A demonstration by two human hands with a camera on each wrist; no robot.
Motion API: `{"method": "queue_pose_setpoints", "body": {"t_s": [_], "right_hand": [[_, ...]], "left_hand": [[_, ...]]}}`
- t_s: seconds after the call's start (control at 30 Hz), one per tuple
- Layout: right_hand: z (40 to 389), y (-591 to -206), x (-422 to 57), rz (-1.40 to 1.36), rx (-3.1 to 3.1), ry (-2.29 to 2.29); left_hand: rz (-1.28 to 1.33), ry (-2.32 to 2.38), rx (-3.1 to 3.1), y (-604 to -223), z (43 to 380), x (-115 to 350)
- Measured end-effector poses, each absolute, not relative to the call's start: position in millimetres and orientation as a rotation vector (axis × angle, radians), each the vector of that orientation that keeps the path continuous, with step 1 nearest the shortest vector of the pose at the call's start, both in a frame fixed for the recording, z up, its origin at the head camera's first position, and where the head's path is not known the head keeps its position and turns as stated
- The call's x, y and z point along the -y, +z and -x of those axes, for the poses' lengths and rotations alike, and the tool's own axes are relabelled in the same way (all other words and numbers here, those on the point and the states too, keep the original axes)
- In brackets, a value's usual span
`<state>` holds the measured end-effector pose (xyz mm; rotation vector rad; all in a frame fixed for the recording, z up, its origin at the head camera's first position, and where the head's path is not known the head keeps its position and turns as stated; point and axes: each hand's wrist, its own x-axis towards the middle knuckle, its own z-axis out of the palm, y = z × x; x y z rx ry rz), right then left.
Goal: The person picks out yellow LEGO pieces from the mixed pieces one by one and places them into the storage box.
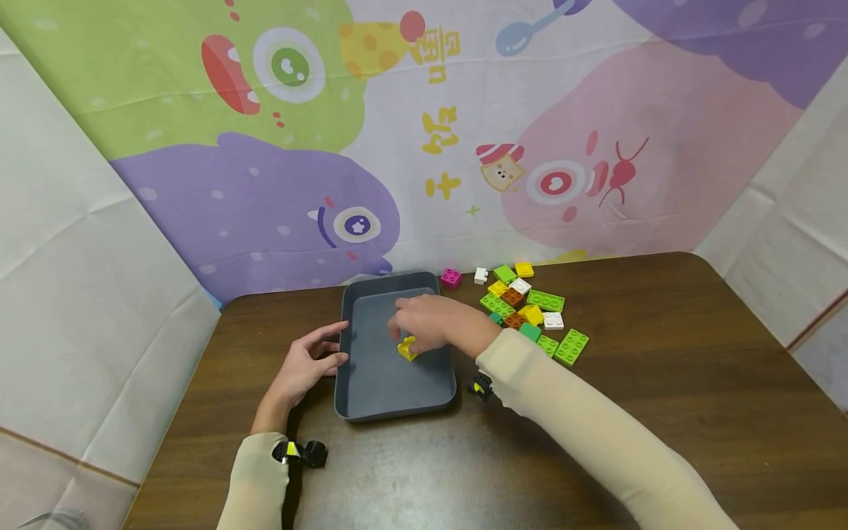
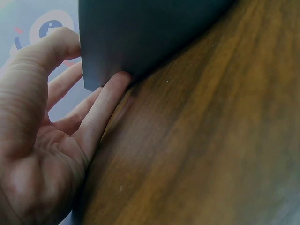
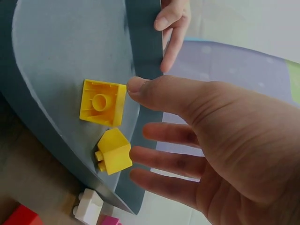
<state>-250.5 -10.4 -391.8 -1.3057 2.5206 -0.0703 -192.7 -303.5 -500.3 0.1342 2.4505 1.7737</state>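
A dark grey tray (image 1: 374, 408) stands on the table, with my left hand (image 1: 305, 368) at its left wall. Fingertips of that hand touch the wall from outside, also seen on the tray (image 2: 140, 37) in the left wrist view. My right hand (image 1: 424, 320) is over the tray, fingers loosely extended. By its thumb is a yellow square block (image 3: 101, 103), hollow underside showing; whether they touch, I cannot tell. A yellow slanted block (image 3: 115, 152) lies close beside it, near the fingertips. In the head view a yellow block (image 1: 407, 348) shows below the hand.
Right of the tray lie loose building blocks, among them a green block (image 1: 572, 347), a white block (image 1: 553, 321) and a brown block (image 1: 512, 297). A pink block (image 1: 451, 277) sits near the tray's back right corner. A printed cloth (image 1: 450, 221) hangs behind the table.
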Motion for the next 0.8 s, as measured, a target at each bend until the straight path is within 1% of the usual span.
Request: {"method": "queue_pose_setpoints", "body": {"t_s": [0.27,0.63,0.8], "right_hand": [[250,-396,3,1.296,-2.527,-0.13],[252,-404,-11,1.378,-2.589,-0.166],[251,-405,-19,1.374,-2.612,-0.189]], "left_hand": [[-0.136,1.774,-2.445,-500,192,303],[-0.134,1.775,-2.446,-500,193,304],[-0.132,1.771,-2.448,-499,193,304]]}}
